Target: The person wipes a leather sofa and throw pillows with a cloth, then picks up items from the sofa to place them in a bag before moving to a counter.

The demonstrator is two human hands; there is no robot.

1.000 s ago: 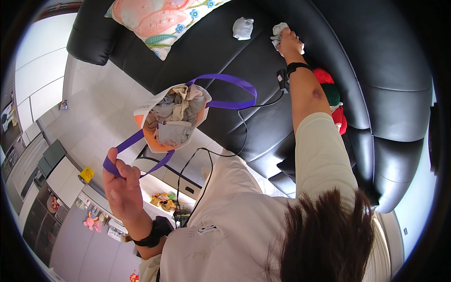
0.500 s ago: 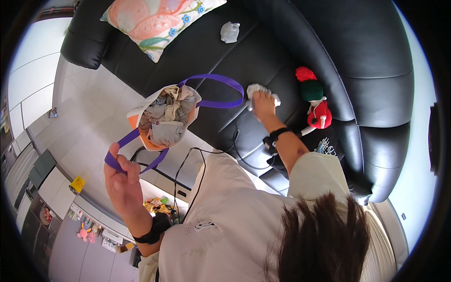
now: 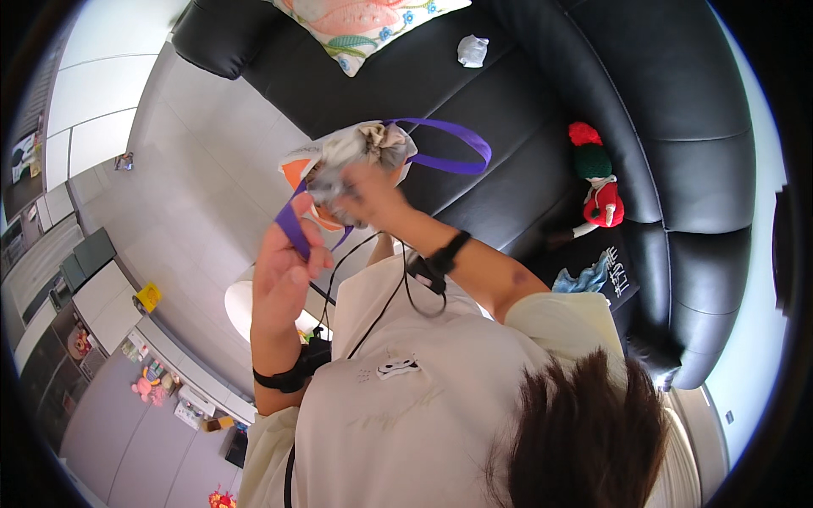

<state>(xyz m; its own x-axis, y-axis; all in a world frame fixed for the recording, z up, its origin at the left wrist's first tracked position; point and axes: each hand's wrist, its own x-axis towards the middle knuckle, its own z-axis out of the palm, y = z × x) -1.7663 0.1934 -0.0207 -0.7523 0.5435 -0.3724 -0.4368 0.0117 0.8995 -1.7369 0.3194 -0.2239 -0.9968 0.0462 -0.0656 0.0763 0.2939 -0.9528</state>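
A white and orange bag (image 3: 295,172) with purple strap handles is stuffed with crumpled grey and beige cloth (image 3: 383,140). My left hand (image 3: 284,275) has its fingers hooked through the near purple strap (image 3: 290,230). Over the bag's mouth is my right hand (image 3: 373,195), blurred by motion, with a grey cloth bundle (image 3: 326,182) at its fingertips, pressed among the other cloth. The far strap (image 3: 461,140) loops loosely over the black sofa. Another small whitish bundle (image 3: 472,52) lies on the sofa seat, out of reach of both hands.
The black sofa (image 3: 500,102) fills the far and right side. It bears an embroidered cushion (image 3: 373,30), a knitted doll (image 3: 603,199) and blue cloth (image 3: 583,278). Black cables (image 3: 373,317) hang before my shirt. Pale floor tiles (image 3: 203,161) and cabinets (image 3: 106,296) lie left.
My right hand has lifted the greyish bundle off the sofa and carried it left to the bag's mouth. The view has shifted; my left hand still holds the strap.
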